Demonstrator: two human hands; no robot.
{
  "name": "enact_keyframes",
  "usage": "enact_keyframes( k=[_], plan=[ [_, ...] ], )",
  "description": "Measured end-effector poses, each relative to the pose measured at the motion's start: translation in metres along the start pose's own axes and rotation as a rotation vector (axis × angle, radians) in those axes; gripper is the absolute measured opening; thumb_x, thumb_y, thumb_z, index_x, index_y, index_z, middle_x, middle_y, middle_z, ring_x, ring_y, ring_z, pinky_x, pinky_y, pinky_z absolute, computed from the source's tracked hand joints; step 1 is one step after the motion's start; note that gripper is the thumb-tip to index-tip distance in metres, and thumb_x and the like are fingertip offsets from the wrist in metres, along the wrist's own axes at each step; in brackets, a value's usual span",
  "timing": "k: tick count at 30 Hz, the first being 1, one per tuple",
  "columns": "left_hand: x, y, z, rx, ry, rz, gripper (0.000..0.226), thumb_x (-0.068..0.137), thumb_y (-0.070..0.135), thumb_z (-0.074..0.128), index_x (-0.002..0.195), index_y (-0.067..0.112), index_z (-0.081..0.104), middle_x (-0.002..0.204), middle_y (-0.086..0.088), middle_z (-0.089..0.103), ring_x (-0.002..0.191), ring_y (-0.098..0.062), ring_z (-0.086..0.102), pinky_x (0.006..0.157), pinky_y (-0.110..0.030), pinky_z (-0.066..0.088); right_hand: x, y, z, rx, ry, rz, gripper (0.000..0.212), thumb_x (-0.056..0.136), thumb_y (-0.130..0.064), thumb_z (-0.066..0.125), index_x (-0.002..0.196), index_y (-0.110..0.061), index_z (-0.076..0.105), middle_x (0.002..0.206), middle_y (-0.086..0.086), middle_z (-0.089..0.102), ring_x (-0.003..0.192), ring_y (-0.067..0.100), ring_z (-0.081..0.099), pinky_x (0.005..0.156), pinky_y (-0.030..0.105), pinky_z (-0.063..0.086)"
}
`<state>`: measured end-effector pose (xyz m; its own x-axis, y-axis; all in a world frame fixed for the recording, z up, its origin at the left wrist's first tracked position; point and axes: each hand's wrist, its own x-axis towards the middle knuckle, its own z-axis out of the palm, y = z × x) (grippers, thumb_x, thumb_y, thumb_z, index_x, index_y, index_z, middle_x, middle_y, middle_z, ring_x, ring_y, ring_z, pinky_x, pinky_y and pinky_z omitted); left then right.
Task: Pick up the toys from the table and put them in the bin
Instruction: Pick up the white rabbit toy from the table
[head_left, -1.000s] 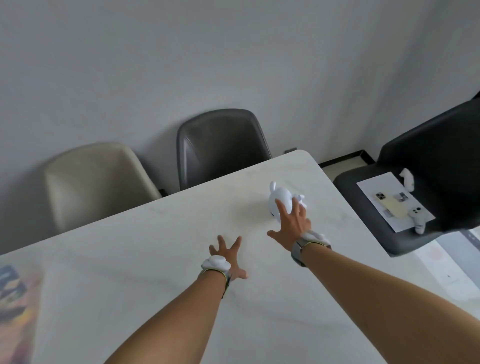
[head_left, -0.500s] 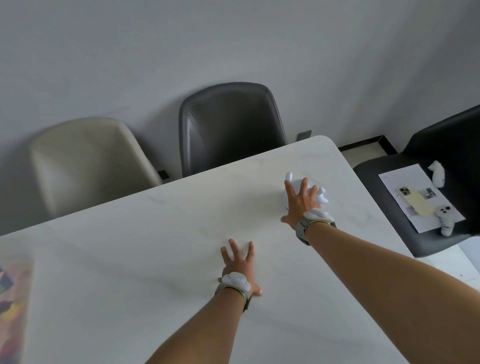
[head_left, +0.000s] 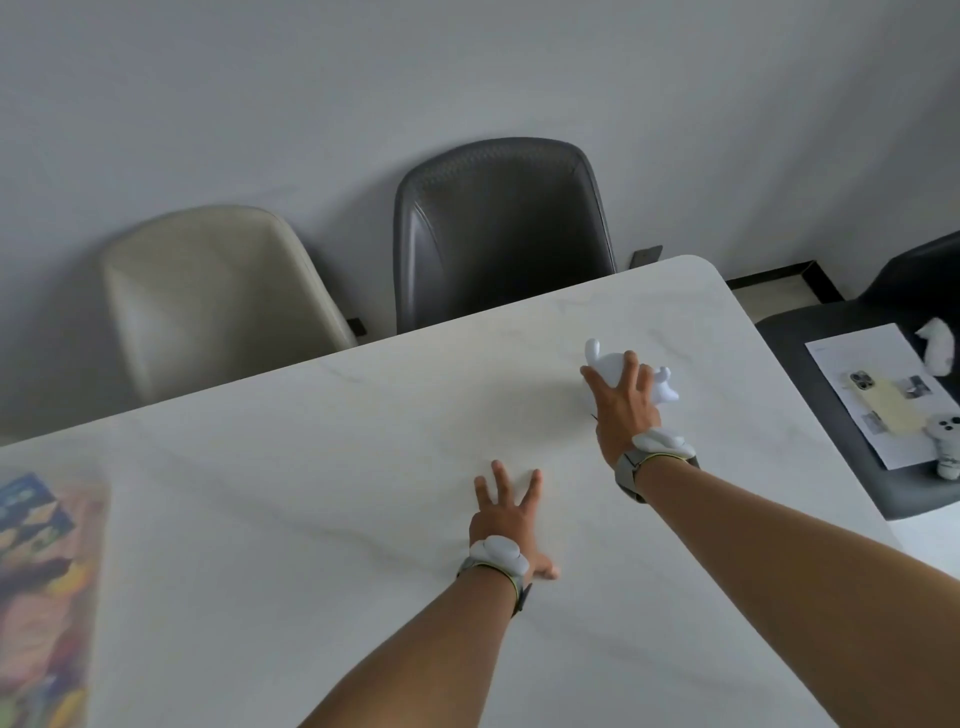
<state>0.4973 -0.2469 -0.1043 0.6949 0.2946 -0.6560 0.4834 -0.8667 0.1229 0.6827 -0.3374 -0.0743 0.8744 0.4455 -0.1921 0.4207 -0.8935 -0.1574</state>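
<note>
A white rabbit-shaped toy (head_left: 610, 366) lies on the white marble table (head_left: 363, 467) near its far right corner. My right hand (head_left: 623, 405) is stretched out and wrapped over the toy, with fingers curled around its body; an ear and the feet stick out past my fingers. My left hand (head_left: 506, 514) rests flat on the table nearer to me, fingers spread, holding nothing. Both wrists carry white trackers. No bin shows clearly in the frame.
A beige chair (head_left: 218, 296) and a dark grey chair (head_left: 498, 228) stand behind the table's far edge. A black chair (head_left: 810, 415) at the right holds a paper, a phone and white controllers. A blurred colourful thing (head_left: 41, 597) sits at the left edge.
My right hand reached forward and closed over the white toy, which it only touched a second ago. My left hand stayed flat on the table. The camera tilted down and shifted.
</note>
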Motion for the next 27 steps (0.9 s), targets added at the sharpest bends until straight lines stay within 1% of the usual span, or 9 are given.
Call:
enact_keyframes(
  k=[4, 8, 10, 12, 15, 17, 20, 23, 27],
  plan=[
    [-0.003, -0.003, 0.002, 0.004, 0.004, 0.010, 0.133, 0.062, 0.067, 0.080, 0.154, 0.046, -0.014, 0.161, -0.010, -0.031, 0.150, -0.045, -0.015, 0.111, -0.049, 0.040, -0.025, -0.024, -0.011, 0.127, 0.018, -0.018, 0.082, 0.076, 0.004, 0.068, 0.142, -0.037, 0.041, 0.150, 0.015, 0.017, 0.135, 0.039, 0.023, 0.067, 0.042, 0.057],
    [-0.012, -0.028, 0.004, -0.062, 0.041, 0.079, 0.108, 0.078, 0.074, 0.058, 0.156, 0.043, -0.009, 0.161, 0.004, -0.032, 0.151, -0.026, -0.025, 0.115, -0.052, 0.032, -0.053, -0.042, -0.025, 0.210, 0.056, -0.046, 0.083, 0.074, 0.000, 0.070, 0.142, -0.039, 0.042, 0.150, 0.012, 0.018, 0.134, 0.037, 0.026, 0.066, 0.040, 0.056],
    [-0.014, -0.046, -0.003, -0.070, 0.048, 0.118, 0.094, 0.088, 0.066, 0.051, 0.159, 0.036, -0.002, 0.166, 0.004, -0.021, 0.154, -0.021, -0.015, 0.117, -0.050, 0.029, -0.063, -0.050, -0.029, 0.250, 0.069, -0.056, 0.085, 0.072, -0.001, 0.072, 0.141, -0.041, 0.041, 0.149, 0.011, 0.018, 0.133, 0.037, 0.027, 0.067, 0.041, 0.057],
    [-0.024, -0.063, -0.011, -0.075, 0.073, 0.119, 0.081, 0.094, 0.057, 0.049, 0.159, 0.035, 0.007, 0.168, -0.002, -0.005, 0.155, -0.022, 0.001, 0.119, -0.048, 0.027, -0.076, -0.059, -0.034, 0.286, 0.071, -0.080, 0.087, 0.071, -0.002, 0.073, 0.141, -0.042, 0.041, 0.149, 0.010, 0.018, 0.133, 0.037, 0.027, 0.067, 0.042, 0.058],
    [-0.047, -0.087, -0.023, -0.073, 0.204, 0.059, 0.067, 0.096, 0.047, 0.047, 0.156, 0.033, 0.020, 0.164, -0.005, 0.019, 0.149, -0.026, 0.021, 0.112, -0.044, 0.034, -0.093, -0.074, -0.042, 0.306, 0.073, -0.129, 0.084, 0.072, -0.007, 0.074, 0.141, -0.043, 0.041, 0.148, 0.009, 0.018, 0.132, 0.036, 0.028, 0.068, 0.042, 0.057],
    [-0.065, -0.105, -0.030, -0.071, 0.304, 0.019, 0.062, 0.096, 0.042, 0.047, 0.153, 0.032, 0.026, 0.158, -0.003, 0.028, 0.143, -0.026, 0.029, 0.107, -0.042, 0.038, -0.104, -0.091, -0.050, 0.333, 0.089, -0.143, 0.084, 0.072, -0.010, 0.075, 0.141, -0.043, 0.040, 0.148, 0.008, 0.018, 0.132, 0.036, 0.029, 0.069, 0.041, 0.058],
    [-0.100, -0.136, -0.039, -0.091, 0.419, -0.046, 0.059, 0.095, 0.038, 0.048, 0.151, 0.033, 0.030, 0.153, -0.002, 0.034, 0.139, -0.025, 0.035, 0.102, -0.041, 0.041, -0.125, -0.128, -0.058, 0.365, 0.091, -0.201, 0.083, 0.073, -0.013, 0.075, 0.142, -0.043, 0.040, 0.148, 0.008, 0.018, 0.131, 0.036, 0.029, 0.075, 0.044, 0.058],
    [-0.129, -0.165, -0.042, -0.140, 0.484, -0.106, 0.057, 0.095, 0.038, 0.047, 0.150, 0.033, 0.031, 0.150, -0.002, 0.036, 0.136, -0.024, 0.037, 0.099, -0.041, 0.042, -0.148, -0.173, -0.066, 0.384, 0.109, -0.271, 0.081, 0.075, -0.015, 0.075, 0.142, -0.042, 0.039, 0.148, 0.008, 0.017, 0.130, 0.037, 0.030, 0.081, 0.047, 0.058],
    [-0.153, -0.186, -0.046, -0.164, 0.537, -0.119, 0.056, 0.096, 0.039, 0.046, 0.150, 0.034, 0.031, 0.149, -0.002, 0.037, 0.136, -0.023, 0.037, 0.099, -0.040, 0.042, -0.165, -0.215, -0.068, 0.417, 0.118, -0.302, 0.082, 0.078, -0.018, 0.078, 0.145, -0.040, 0.037, 0.149, 0.006, 0.015, 0.131, 0.038, 0.031, 0.088, 0.046, 0.058]
  ],
)
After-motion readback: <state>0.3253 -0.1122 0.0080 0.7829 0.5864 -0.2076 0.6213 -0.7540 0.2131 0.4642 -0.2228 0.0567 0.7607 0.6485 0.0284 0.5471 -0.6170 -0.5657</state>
